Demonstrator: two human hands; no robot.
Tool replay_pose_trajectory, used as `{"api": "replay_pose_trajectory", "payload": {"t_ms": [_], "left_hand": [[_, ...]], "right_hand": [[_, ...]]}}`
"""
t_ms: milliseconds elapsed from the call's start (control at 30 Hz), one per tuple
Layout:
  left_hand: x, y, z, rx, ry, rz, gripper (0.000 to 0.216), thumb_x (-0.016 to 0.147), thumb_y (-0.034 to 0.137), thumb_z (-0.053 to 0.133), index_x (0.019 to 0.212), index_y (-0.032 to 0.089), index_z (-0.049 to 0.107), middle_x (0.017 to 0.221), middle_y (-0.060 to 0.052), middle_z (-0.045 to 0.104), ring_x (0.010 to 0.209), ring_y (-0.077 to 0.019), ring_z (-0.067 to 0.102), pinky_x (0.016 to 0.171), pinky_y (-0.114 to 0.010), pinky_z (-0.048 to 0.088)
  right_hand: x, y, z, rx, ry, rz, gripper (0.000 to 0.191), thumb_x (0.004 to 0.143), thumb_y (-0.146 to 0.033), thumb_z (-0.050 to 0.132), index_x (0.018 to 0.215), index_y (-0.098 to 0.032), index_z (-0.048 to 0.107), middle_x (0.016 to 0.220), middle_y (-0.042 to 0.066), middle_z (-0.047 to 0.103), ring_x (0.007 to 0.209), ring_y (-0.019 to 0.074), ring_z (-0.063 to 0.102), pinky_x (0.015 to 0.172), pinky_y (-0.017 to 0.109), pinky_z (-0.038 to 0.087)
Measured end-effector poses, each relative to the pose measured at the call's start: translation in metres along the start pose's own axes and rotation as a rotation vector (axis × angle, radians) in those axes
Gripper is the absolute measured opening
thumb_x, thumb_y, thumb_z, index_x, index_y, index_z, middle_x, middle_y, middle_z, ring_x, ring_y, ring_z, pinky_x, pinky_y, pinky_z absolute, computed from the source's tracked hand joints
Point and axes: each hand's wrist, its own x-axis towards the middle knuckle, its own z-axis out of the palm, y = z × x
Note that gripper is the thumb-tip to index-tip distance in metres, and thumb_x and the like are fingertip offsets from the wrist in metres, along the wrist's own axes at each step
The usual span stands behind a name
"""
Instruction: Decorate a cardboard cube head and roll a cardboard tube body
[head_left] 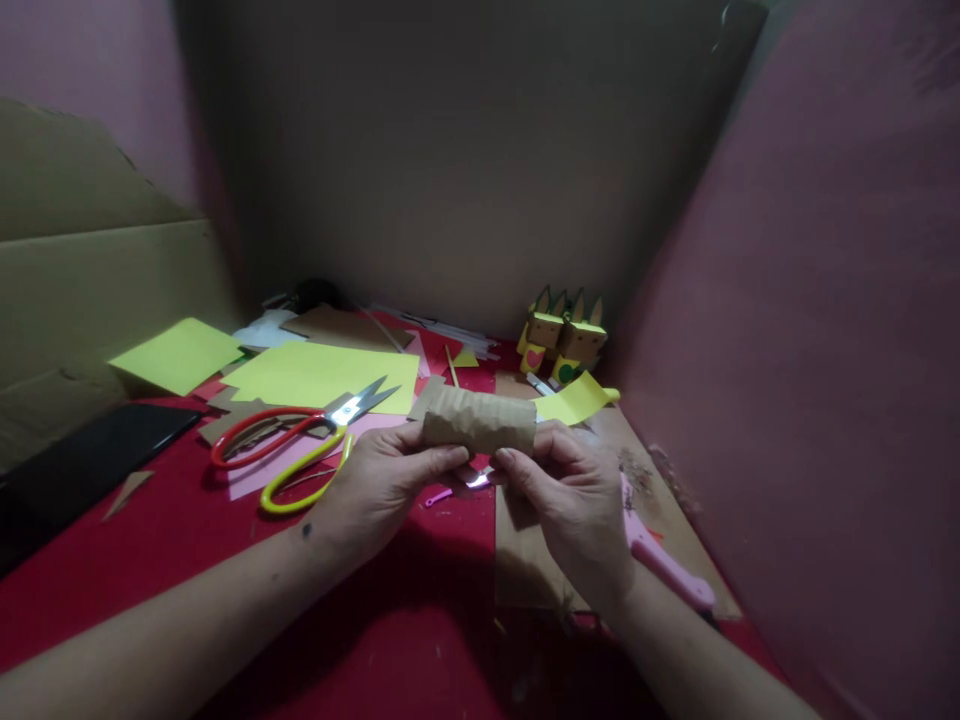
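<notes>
Both my hands hold a rolled piece of brown cardboard (pixel 480 420) just above the red table (pixel 150 560). My left hand (pixel 379 480) pinches its left end, fingers closed on it. My right hand (pixel 570 500) grips the right end from below, fingers curled. Left of my left hand lie scissors (pixel 300 445) with a red and a yellow handle, blades open, on yellow paper (pixel 322 375). A pink craft knife (pixel 664 560) lies beside my right wrist on a brown cardboard sheet (pixel 525 570).
Two small cardboard box figures (pixel 562 340) with yellow parts stand at the back. More yellow sheets (pixel 180 355) lie at left, a dark flat object (pixel 82 465) at far left. Cardboard walls (pixel 465 160) and a pink panel (pixel 825 350) enclose the table.
</notes>
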Motion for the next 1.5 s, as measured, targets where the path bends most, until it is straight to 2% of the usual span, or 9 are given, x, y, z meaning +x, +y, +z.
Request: {"api": "replay_pose_trajectory", "payload": {"t_ms": [233,333,500,733,867,967,1200,1367,1500], "left_hand": [[0.002,-0.003,-0.005,0.061,0.014,0.05,0.01,0.076,0.025,0.081,0.078,0.015,0.081,0.069,-0.004,0.078,0.065,-0.0154,0.071,0.069,-0.023,0.058],[0.002,-0.004,-0.005,0.037,0.0,0.07,0.007,0.078,0.023,0.08,0.081,0.017,0.082,0.07,-0.003,0.079,0.065,-0.0146,0.072,0.07,-0.023,0.058],[-0.003,-0.004,0.001,0.035,-0.041,0.09,0.003,0.075,0.019,0.079,0.075,0.019,0.082,0.069,-0.002,0.079,0.063,-0.0141,0.071,0.064,-0.021,0.059],[-0.004,-0.007,-0.001,0.081,-0.029,0.138,0.006,0.079,0.02,0.077,0.079,0.022,0.083,0.071,0.0,0.08,0.064,-0.0143,0.071,0.065,-0.021,0.059],[-0.001,-0.006,-0.004,0.16,0.034,0.253,0.011,0.076,0.02,0.079,0.083,0.026,0.084,0.081,0.001,0.08,0.078,-0.0183,0.074,0.077,-0.027,0.061],[0.0,-0.003,-0.007,0.323,-0.044,0.341,0.018,0.077,0.02,0.078,0.094,0.025,0.083,0.097,-0.003,0.079,0.096,-0.0238,0.072,0.089,-0.034,0.059],[-0.001,0.015,-0.008,0.348,-0.032,0.106,0.025,0.082,0.035,0.076,0.105,0.027,0.081,0.119,-0.006,0.075,0.112,-0.0294,0.068,0.102,-0.042,0.052],[0.002,0.011,-0.009,0.126,-0.044,0.029,0.023,0.084,0.036,0.075,0.105,0.028,0.081,0.113,-0.006,0.079,0.101,-0.028,0.072,0.1,-0.045,0.052],[0.004,0.008,-0.009,0.032,-0.076,-0.023,0.018,0.084,0.035,0.076,0.097,0.026,0.083,0.111,-0.006,0.078,0.102,-0.0272,0.071,0.1,-0.045,0.052]], "right_hand": [[0.003,0.003,0.004,0.235,-0.089,0.047,0.013,0.079,-0.024,0.079,0.079,-0.023,0.066,0.075,-0.002,0.067,0.069,0.0128,0.06,0.065,0.025,0.05],[0.003,0.006,0.009,0.388,-0.103,0.067,0.035,0.068,-0.016,0.088,0.096,-0.027,0.07,0.089,-0.004,0.075,0.08,0.0132,0.069,0.076,0.024,0.056],[0.001,0.008,0.014,0.462,0.0,0.076,0.033,0.06,-0.01,0.091,0.085,-0.028,0.077,0.082,-0.007,0.078,0.074,0.0116,0.07,0.07,0.019,0.059],[0.003,0.004,0.01,0.472,-0.08,0.134,0.035,0.062,-0.012,0.09,0.09,-0.031,0.082,0.089,-0.004,0.082,0.082,0.0155,0.074,0.079,0.025,0.061],[0.006,-0.002,0.005,0.505,-0.172,0.244,0.022,0.071,-0.026,0.087,0.093,-0.028,0.082,0.086,0.0,0.081,0.08,0.0159,0.074,0.084,0.029,0.06],[0.009,-0.005,0.003,0.584,-0.173,0.333,0.017,0.074,-0.035,0.084,0.088,-0.025,0.083,0.08,0.002,0.08,0.071,0.0169,0.072,0.074,0.031,0.061],[0.01,-0.005,0.004,0.501,-0.155,0.32,0.008,0.072,-0.031,0.085,0.07,-0.025,0.081,0.058,-0.003,0.068,0.055,0.013,0.06,0.074,0.034,0.06],[0.009,-0.004,0.003,0.506,-0.203,0.331,0.015,0.073,-0.03,0.083,0.088,-0.028,0.083,0.075,0.0,0.076,0.072,0.0172,0.069,0.088,0.037,0.058],[0.009,0.0,0.005,0.484,-0.184,0.33,0.014,0.068,-0.032,0.087,0.081,-0.028,0.084,0.078,0.001,0.079,0.077,0.02,0.071,0.095,0.042,0.056]]}}
